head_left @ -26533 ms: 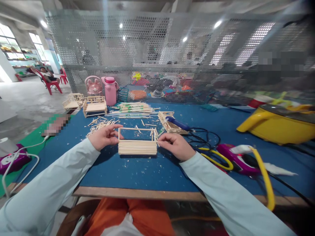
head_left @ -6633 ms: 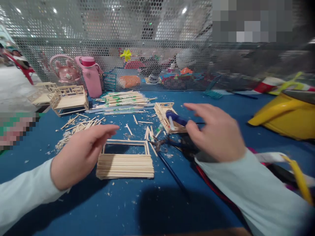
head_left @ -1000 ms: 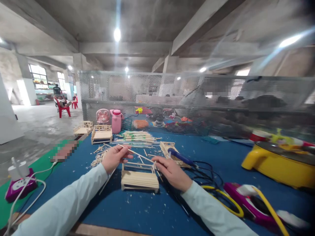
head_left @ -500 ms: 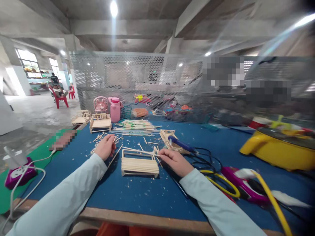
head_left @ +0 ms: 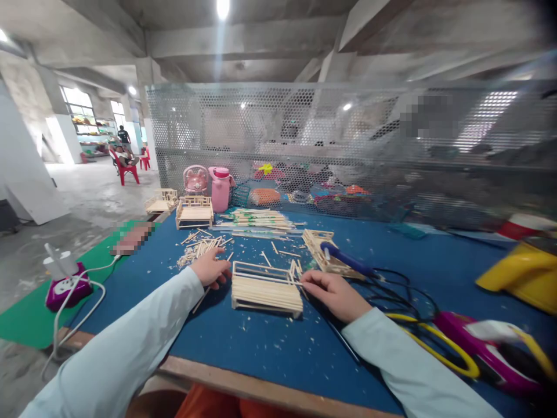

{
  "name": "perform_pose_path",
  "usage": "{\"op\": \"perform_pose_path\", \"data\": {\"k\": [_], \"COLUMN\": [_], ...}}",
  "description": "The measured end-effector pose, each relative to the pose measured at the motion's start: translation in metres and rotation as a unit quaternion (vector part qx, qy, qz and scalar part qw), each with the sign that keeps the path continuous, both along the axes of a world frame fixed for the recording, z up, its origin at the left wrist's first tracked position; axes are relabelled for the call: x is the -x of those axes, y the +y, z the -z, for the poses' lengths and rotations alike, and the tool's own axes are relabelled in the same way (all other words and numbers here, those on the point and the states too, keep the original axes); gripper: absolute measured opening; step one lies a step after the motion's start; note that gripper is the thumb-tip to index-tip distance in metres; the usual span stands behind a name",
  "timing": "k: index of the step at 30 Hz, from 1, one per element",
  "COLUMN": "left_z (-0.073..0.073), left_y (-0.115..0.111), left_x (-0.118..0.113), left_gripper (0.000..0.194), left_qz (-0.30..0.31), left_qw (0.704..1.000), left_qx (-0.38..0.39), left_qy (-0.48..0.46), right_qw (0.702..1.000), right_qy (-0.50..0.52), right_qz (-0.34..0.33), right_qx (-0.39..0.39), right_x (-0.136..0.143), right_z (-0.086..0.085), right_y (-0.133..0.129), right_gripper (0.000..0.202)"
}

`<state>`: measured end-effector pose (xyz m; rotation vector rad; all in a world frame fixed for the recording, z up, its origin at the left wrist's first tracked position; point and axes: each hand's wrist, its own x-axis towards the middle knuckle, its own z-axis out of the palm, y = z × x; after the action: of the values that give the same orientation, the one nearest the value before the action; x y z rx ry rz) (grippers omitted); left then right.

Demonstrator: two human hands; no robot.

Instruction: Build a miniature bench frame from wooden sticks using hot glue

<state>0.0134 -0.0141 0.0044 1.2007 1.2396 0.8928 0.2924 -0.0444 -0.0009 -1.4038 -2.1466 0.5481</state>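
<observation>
My right hand [head_left: 333, 291] pinches the right end of a thin wooden stick [head_left: 270, 279]. That stick lies across a small bed-like model [head_left: 266, 296] made of wooden sticks, just behind its slatted top. Left of the model, my left hand [head_left: 211, 268] is held low with its fingers loosely bent and apart, and nothing shows in them. Below it a loose stick [head_left: 200, 302] slants on the blue table mat. A heap of short stick pieces [head_left: 201, 248] lies just behind my left hand.
Behind the model lie a bundle of sticks [head_left: 261, 219] and a blue glue gun [head_left: 348, 259] resting on another stick model [head_left: 319, 244]. Finished stick models [head_left: 195, 212] and a pink bottle [head_left: 220, 190] stand back left. Cables and a purple power strip [head_left: 474, 342] are at right.
The held stick has come down from the model's back edge to just behind the slats. My left hand has moved closer to the model and its fingers have loosened. The view has turned right.
</observation>
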Motion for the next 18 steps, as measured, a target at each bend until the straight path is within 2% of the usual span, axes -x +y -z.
{"op": "perform_pose_path", "data": {"k": [7, 18], "left_z": [0.0039, 0.0015], "left_y": [-0.0026, -0.0049], "left_x": [-0.0033, -0.0043], "left_gripper": [0.082, 0.085], "left_qz": [0.016, 0.012], "left_qw": [1.000, 0.997], "left_qx": [0.020, 0.069], "left_qy": [0.018, -0.025], "right_qw": [1.000, 0.999], "right_qy": [-0.004, -0.021], "right_qz": [-0.002, -0.013], "right_qx": [0.015, 0.020], "right_x": [0.0038, 0.0024], "right_z": [-0.0013, -0.0056], "right_y": [-0.0025, -0.0037], "right_gripper": [0.022, 0.024]}}
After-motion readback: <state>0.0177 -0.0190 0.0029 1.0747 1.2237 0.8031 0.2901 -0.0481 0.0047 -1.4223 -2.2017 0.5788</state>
